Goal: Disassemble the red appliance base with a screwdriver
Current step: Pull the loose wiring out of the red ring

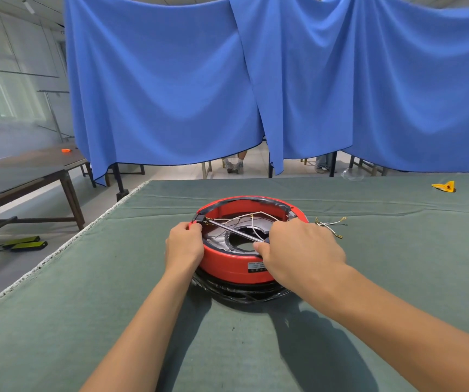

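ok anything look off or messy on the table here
Loose wires with metal terminals lie on the green cloth right of the red appliance base, detached. More wires straggle inside it. A yellow scrap sits at the far right.

Label (256, 266) on red base (227, 264); print unreadable
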`<action>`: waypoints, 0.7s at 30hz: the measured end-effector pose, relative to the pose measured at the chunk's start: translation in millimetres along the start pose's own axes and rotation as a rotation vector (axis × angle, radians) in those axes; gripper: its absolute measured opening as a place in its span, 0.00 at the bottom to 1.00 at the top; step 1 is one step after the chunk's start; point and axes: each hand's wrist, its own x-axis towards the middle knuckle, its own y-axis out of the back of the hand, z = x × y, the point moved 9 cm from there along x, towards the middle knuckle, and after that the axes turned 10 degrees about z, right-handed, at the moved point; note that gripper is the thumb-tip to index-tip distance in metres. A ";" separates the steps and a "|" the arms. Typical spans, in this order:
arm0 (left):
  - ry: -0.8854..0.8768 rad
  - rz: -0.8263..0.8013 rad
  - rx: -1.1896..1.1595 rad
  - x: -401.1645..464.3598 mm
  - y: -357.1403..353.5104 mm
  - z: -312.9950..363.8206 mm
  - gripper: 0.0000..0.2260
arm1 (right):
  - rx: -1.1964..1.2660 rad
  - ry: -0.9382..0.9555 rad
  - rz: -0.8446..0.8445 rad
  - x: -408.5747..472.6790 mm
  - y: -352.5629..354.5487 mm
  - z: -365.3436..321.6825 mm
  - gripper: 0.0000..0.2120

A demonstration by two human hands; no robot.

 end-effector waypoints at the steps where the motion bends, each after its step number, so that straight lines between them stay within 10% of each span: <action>1: -0.003 0.006 0.007 -0.5 0.5 -0.1 0.12 | 0.003 0.000 -0.003 -0.7 1.1 -0.7 0.16; 21: 0.082 0.111 0.186 -22.0 3.2 3.1 0.12 | 0.024 -0.057 -0.105 -10.9 12.3 -23.3 0.10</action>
